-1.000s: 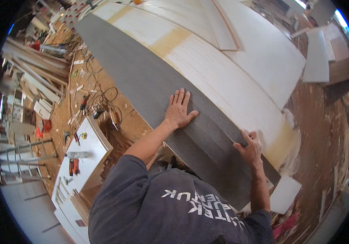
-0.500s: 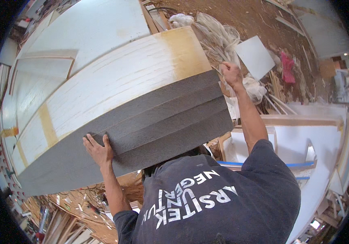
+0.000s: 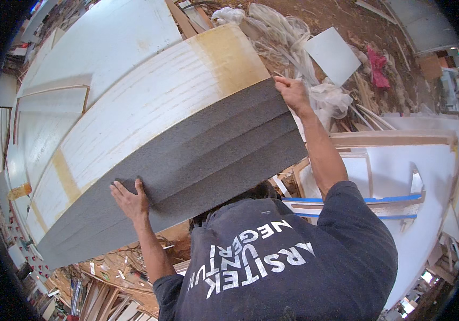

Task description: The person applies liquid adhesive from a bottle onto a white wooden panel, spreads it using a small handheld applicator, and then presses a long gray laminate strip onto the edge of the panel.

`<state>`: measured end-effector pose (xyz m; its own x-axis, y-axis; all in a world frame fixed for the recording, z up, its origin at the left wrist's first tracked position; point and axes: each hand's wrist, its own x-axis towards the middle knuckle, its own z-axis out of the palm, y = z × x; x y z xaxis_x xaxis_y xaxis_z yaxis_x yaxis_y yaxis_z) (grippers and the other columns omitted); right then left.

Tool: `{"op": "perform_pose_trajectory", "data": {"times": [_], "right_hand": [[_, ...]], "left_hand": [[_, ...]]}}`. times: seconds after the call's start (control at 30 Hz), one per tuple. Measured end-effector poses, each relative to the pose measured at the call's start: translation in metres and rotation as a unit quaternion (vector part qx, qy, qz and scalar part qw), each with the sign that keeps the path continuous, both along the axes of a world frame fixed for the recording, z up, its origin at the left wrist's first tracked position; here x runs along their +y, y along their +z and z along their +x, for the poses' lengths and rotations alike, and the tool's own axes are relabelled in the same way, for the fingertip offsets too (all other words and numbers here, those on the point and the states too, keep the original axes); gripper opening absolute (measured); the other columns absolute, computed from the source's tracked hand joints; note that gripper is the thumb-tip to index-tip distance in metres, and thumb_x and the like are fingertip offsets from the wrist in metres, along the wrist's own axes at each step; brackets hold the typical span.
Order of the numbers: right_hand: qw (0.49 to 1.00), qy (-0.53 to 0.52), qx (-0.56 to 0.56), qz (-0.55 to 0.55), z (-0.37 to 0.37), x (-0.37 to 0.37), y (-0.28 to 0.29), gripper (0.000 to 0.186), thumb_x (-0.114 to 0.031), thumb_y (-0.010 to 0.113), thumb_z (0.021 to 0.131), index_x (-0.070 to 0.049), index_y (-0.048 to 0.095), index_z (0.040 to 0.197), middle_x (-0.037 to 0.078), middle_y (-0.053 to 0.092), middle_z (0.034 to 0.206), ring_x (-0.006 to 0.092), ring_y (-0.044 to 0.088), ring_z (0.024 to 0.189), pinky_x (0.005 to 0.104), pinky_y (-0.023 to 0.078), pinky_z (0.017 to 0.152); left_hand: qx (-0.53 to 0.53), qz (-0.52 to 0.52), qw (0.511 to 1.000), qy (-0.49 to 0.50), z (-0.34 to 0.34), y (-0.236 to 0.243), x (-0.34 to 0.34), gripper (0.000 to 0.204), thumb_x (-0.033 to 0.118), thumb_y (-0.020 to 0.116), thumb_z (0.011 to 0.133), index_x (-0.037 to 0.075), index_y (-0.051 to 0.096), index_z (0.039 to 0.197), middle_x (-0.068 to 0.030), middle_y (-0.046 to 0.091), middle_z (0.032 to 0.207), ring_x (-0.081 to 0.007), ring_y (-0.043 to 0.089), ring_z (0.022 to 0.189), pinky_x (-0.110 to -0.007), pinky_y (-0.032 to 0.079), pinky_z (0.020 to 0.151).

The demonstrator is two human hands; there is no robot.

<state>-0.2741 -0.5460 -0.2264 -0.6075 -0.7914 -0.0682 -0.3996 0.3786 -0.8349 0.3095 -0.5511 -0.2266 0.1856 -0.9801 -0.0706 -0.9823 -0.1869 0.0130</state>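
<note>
A long white panel (image 3: 133, 112) with yellowish bands stretches across the view, its far edge curved. Along its near side runs a dark grey, speckled surface (image 3: 213, 136) with lengthwise step-like ridges. My left hand (image 3: 131, 200) rests on the grey surface, fingers spread and palm down. At the right end of the grey part, by its far corner, my right hand (image 3: 293, 96) is closed, thumb and fingers pinched together. A thin tip seems to stick out past those fingers, too small to name. A dark shirt hides the panel's near edge in the middle.
Clear plastic sheeting (image 3: 283, 35) lies crumpled beyond the right end, near a white square board (image 3: 332, 56) and a pink scrap (image 3: 378, 67). A white structure (image 3: 427, 182) with blue-edged strips stands at right. Wood offcuts (image 3: 101, 299) litter the lower left.
My right hand has come in to the grey part's right end, slightly nearer along that edge. My left hand stays spread on the surface. The whole view has shifted a little.
</note>
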Motion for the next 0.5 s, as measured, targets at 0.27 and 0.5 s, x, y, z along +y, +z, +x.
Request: {"op": "perform_pose_trajectory", "data": {"times": [0.27,0.5], "right_hand": [[0.999,-0.044,0.009,-0.009,0.003,0.017,-0.018,0.028,-0.024,0.067,0.087,0.001,0.076,0.096,0.01,0.074,0.077,0.0151,0.067,0.069,0.0312,0.051,0.066],[0.998,-0.061,-0.021,0.005,0.008,0.015,-0.016,0.027,-0.023,0.068,0.086,0.0,0.077,0.096,0.01,0.075,0.079,0.0162,0.067,0.071,0.0322,0.052,0.069]], "left_hand": [[0.007,-0.001,1.0,-0.006,-0.001,-0.001,0.001,0.094,0.067,0.045,0.096,-0.002,0.024,0.156,-0.0276,0.02,0.162,-0.0426,0.018,0.151,-0.05,0.021,0.123],[0.012,-0.004,1.0,-0.001,0.001,-0.002,0.003,0.095,0.067,0.046,0.096,-0.002,0.023,0.156,-0.027,0.02,0.162,-0.0424,0.018,0.151,-0.049,0.02,0.123]]}}
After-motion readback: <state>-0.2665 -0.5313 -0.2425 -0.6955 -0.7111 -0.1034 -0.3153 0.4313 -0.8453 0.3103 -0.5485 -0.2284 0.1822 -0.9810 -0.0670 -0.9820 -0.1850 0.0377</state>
